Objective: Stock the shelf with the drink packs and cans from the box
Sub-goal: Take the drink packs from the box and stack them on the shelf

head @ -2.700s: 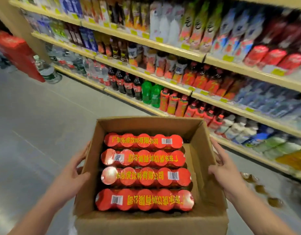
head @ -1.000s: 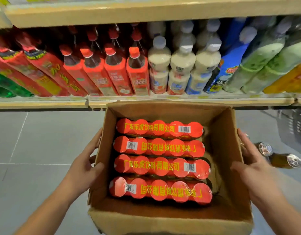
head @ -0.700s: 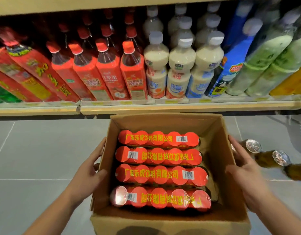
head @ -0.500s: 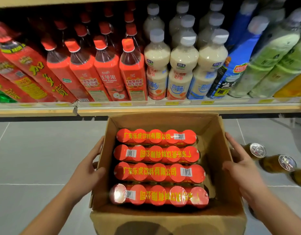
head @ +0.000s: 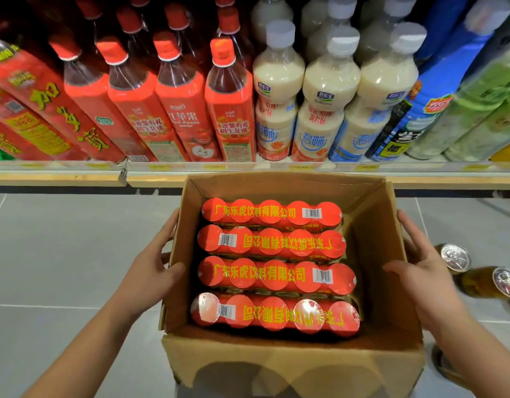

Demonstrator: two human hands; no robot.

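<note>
An open cardboard box [head: 377, 254] is held just in front of the lowest shelf [head: 58, 178]. Inside lie several shrink-wrapped drink packs [head: 272, 271] with red tops and yellow lettering, side by side in rows. My left hand [head: 150, 271] holds the box's left wall, fingers along the outside and thumb at the rim. On the opposite wall, my right hand [head: 420, 271] holds the same way, its thumb over the rim. Two loose cans [head: 454, 257] lie on the floor just right of the box.
The shelf is packed with red apple-drink bottles [head: 185, 110], cream-coloured milk-drink bottles [head: 319, 110] and blue and green bottles [head: 437, 104] further right. Grey floor tiles [head: 61, 254] spread to the left of the box.
I have turned from the aisle to face the lowest shelf and come closer to it. The box has stayed in both hands, now lower, beside the cans on the floor.
</note>
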